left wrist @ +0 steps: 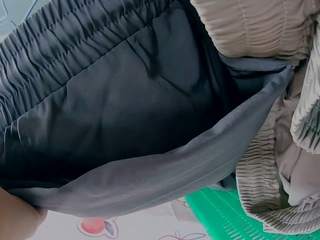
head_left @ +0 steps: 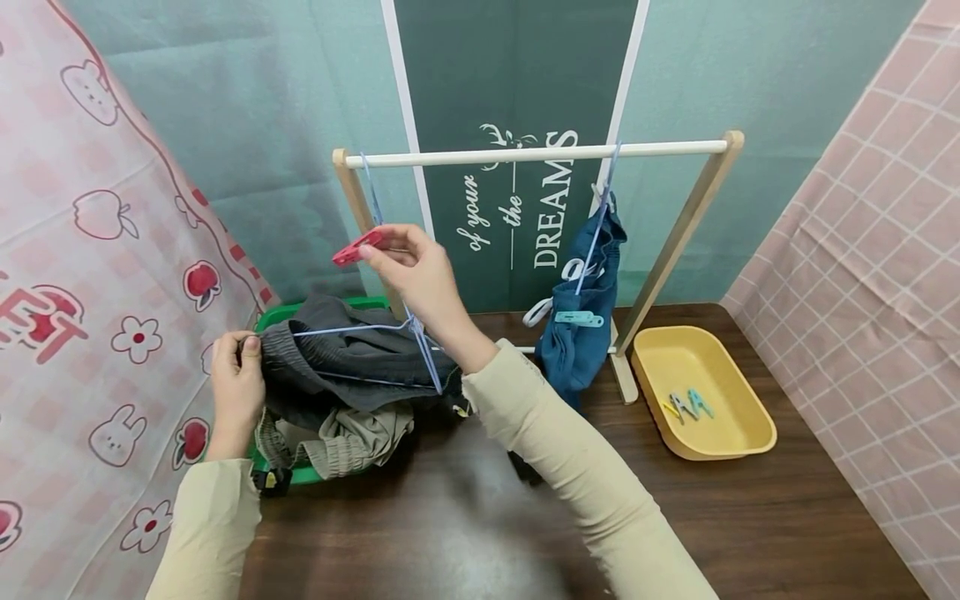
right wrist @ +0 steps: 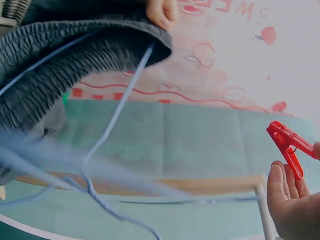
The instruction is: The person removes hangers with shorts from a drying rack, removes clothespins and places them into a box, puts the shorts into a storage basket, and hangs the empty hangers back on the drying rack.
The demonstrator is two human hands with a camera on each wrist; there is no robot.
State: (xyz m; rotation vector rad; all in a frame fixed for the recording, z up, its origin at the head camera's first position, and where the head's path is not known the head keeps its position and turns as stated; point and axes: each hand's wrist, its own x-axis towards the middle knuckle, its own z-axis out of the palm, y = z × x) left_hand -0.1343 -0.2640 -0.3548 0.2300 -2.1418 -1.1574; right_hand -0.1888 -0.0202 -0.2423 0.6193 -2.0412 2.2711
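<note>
My left hand (head_left: 237, 385) grips the elastic waistband of dark grey trousers (head_left: 337, 354) at their left end. A light blue wire hanger (head_left: 352, 330) runs into that waistband; in the right wrist view the hanger (right wrist: 117, 107) enters its opening. My right hand (head_left: 426, 283) pinches a red clothespin (head_left: 357, 247) above the trousers. In the right wrist view the clothespin (right wrist: 287, 142) sits between thumb and fingers. The left wrist view shows the trousers' waist opening (left wrist: 135, 110) spread wide, with only a bit of the left hand (left wrist: 20, 217) visible.
A rack with a white bar (head_left: 487, 156) stands behind. Blue trousers (head_left: 581, 333) hang on its right, with a light blue clothespin (head_left: 579, 318). Beige clothing (head_left: 360, 437) lies in a green basket (head_left: 307, 475). A yellow tray (head_left: 720, 375) at right holds several clothespins (head_left: 686, 404).
</note>
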